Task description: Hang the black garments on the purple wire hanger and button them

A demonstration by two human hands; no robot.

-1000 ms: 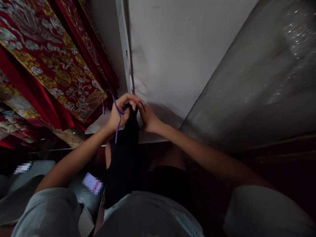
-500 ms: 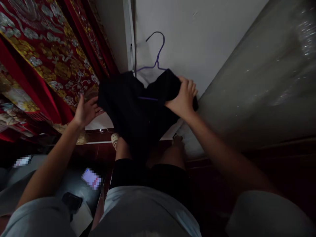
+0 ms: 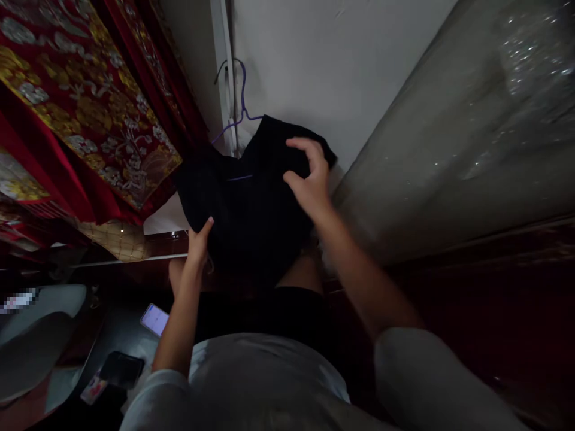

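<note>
A black garment (image 3: pixel 247 203) hangs on a purple wire hanger (image 3: pixel 238 105) in front of a white wall. My left hand (image 3: pixel 197 245) grips the garment's lower left edge, thumb on the front. My right hand (image 3: pixel 308 176) lies on the garment's upper right part, near the shoulder, with its fingers curled and slightly apart. The hanger's hook points up beside a white door frame (image 3: pixel 222 78).
Red and gold embroidered cloth (image 3: pixel 85 102) hangs at the left. A grey plastic-wrapped slab (image 3: pixel 458 137) leans at the right. Below left a lit phone (image 3: pixel 155 319) and a dark phone (image 3: pixel 121 370) lie on a dark surface. My legs stand below the garment.
The hanger with the garment has shifted left and slightly down. My left hand moved from the garment's left side to grip its lower edge. My right hand slid from the far right shoulder toward the middle.
</note>
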